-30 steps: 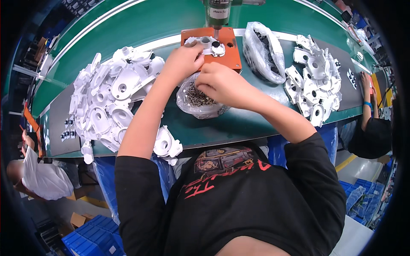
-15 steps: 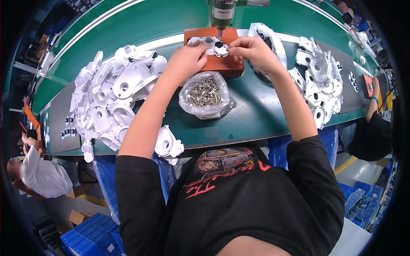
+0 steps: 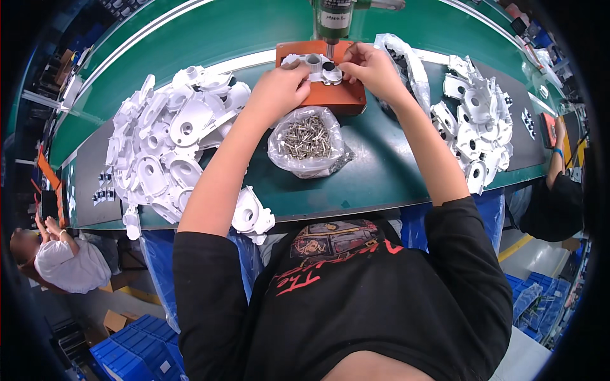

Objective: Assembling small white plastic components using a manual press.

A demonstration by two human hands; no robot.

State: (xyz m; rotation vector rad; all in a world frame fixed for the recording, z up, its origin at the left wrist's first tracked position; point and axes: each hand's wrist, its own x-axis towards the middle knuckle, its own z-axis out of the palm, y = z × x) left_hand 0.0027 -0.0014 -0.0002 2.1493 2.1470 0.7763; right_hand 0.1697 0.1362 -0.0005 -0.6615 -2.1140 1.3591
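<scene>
A white plastic housing part with a round black insert lies on the orange fixture block, under the tip of a green press-like tool. My left hand grips the part's left end, fingers over its top. Close to its right end, my right hand has thumb and fingertips pinched together beside the tool's tip. Whatever sits in that pinch is too small to make out. Just in front of the block stands a clear plastic bag of small metal pins.
White plastic parts are heaped at left, and another heap with black inserts lies at right. A clear bag of black pieces stands behind my right forearm. Other people work at both sides. Blue crates sit on the floor.
My right hand has lifted slightly and shifted back toward the tool's tip, still pinched. The left hand keeps its grip on the housing part. The person at left has moved their hands.
</scene>
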